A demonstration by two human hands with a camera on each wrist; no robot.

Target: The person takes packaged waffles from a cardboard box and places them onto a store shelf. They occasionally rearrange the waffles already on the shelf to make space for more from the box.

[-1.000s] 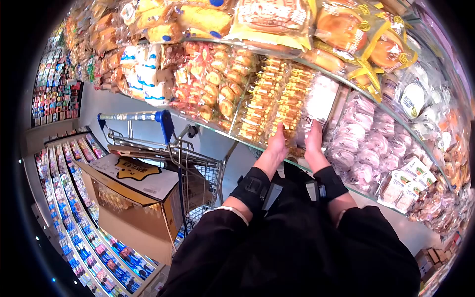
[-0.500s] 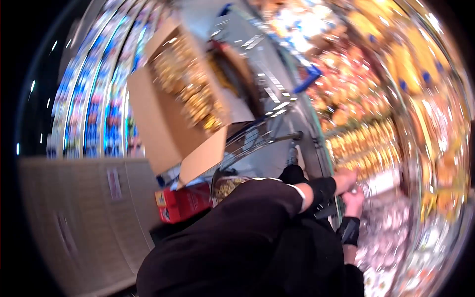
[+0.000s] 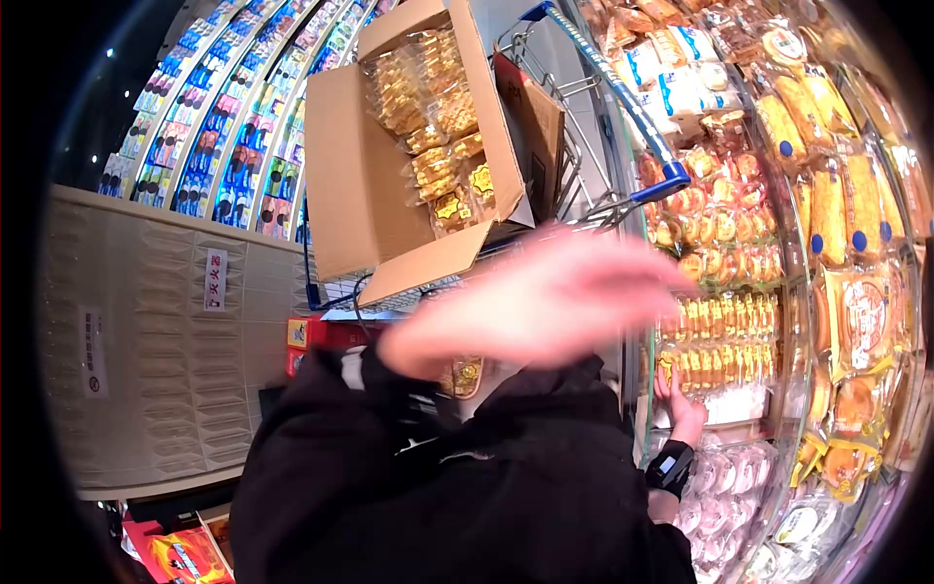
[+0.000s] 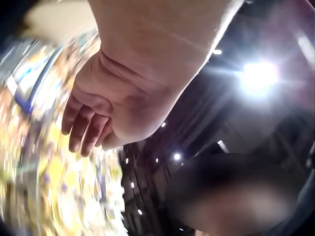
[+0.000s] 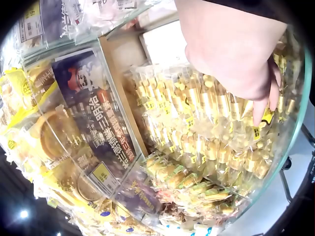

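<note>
My left hand (image 3: pixel 545 297) is blurred in the head view, raised between the cart and the shelf. Its fingers are loosely bent with nothing in them, as the left wrist view shows the hand (image 4: pixel 118 103) from the palm side. At the front end of the rows of gold-wrapped snack packs (image 3: pixel 725 319), my right hand (image 3: pixel 687 414) lies low in the display. In the right wrist view, fingertips (image 5: pixel 259 110) rest on the clear-bagged packs (image 5: pixel 211 118) near the glass edge. An open cardboard box (image 3: pixel 341 175) holds several similar gold packs (image 3: pixel 428 117).
The box sits on a shopping cart with a blue handle (image 3: pixel 623 92). Glass dividers (image 5: pixel 123 98) separate the bakery compartments, with pale round packaged cakes (image 3: pixel 725 487) beside the gold rows. A beige panel (image 3: pixel 146 341) stands at the left.
The head view has turned left toward the cart and box. Both hands were together at the gold packs; the left has lifted away toward the box, while the right stays in the display.
</note>
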